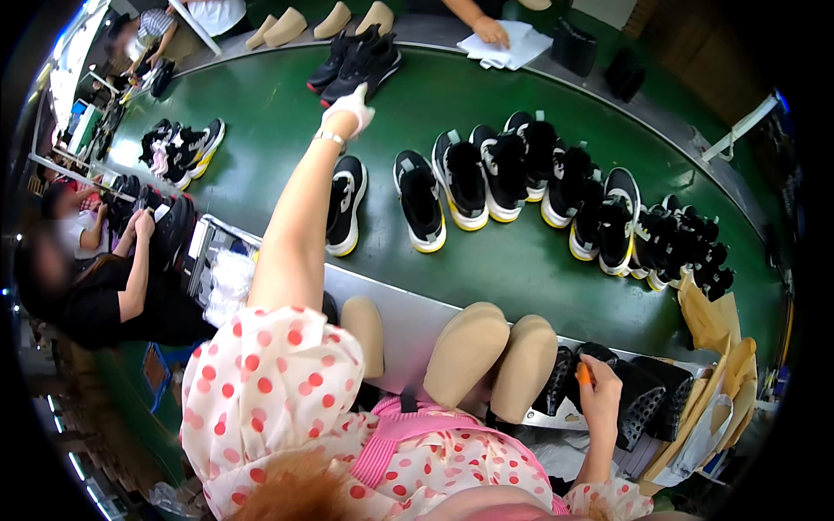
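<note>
My left arm stretches across the green conveyor. My left hand (349,113), partly covered in white, is at a black sneaker (369,65) with a dark sole and red accents. Its visible fingers are apart, one reaching onto the shoe; the others are hidden. A second dark sneaker (328,69) stands beside it. Close to my left forearm is a black-and-white sneaker (347,204) with a yellow-edged sole. At lower right, my right hand (601,391) has curled fingers by black perforated shoe forms (650,395). A small orange piece (584,374) shows at its thumb side; whether held or worn is unclear.
Several black-and-white sneakers (460,182) line the conveyor (408,286) rightward; more pairs (182,152) stand at left. Beige shoe lasts (469,352) sit on the near ledge, brown paper (708,317) at right. Opposite, a person's hand (491,32) rests on white paper (512,45). Co-workers sit at left.
</note>
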`<action>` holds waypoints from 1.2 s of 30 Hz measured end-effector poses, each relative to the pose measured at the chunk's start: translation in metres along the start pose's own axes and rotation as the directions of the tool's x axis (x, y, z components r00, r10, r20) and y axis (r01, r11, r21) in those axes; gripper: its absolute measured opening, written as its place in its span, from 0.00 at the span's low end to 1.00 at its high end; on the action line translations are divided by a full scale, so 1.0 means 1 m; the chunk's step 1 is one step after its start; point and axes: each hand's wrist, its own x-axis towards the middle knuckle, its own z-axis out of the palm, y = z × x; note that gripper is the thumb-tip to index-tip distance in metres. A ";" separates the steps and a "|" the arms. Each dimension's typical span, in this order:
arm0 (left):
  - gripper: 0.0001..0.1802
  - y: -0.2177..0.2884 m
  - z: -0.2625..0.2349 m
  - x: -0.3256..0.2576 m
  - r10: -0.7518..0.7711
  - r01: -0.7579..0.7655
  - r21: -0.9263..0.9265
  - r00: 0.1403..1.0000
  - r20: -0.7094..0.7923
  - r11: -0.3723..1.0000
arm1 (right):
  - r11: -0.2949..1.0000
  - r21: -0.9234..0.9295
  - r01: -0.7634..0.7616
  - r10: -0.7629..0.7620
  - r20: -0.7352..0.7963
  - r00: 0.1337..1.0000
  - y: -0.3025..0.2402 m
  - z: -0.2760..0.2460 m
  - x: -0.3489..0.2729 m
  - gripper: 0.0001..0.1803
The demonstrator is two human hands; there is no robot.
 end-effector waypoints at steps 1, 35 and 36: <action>0.38 0.007 -0.004 0.000 -0.034 0.035 -0.012 0.998 0.055 0.999 | 0.998 0.009 -0.056 0.056 0.000 0.998 0.002 -0.004 -0.009 0.12; 0.15 0.098 0.146 -0.458 0.518 -0.523 -0.213 0.851 -0.084 0.825 | 0.904 -0.378 -0.203 0.119 -0.232 0.965 0.112 -0.020 -0.111 0.21; 0.15 0.100 0.143 -0.459 0.535 -0.547 -0.194 0.837 -0.114 0.814 | 0.916 -0.371 -0.150 0.070 -0.221 0.973 0.104 -0.035 -0.118 0.20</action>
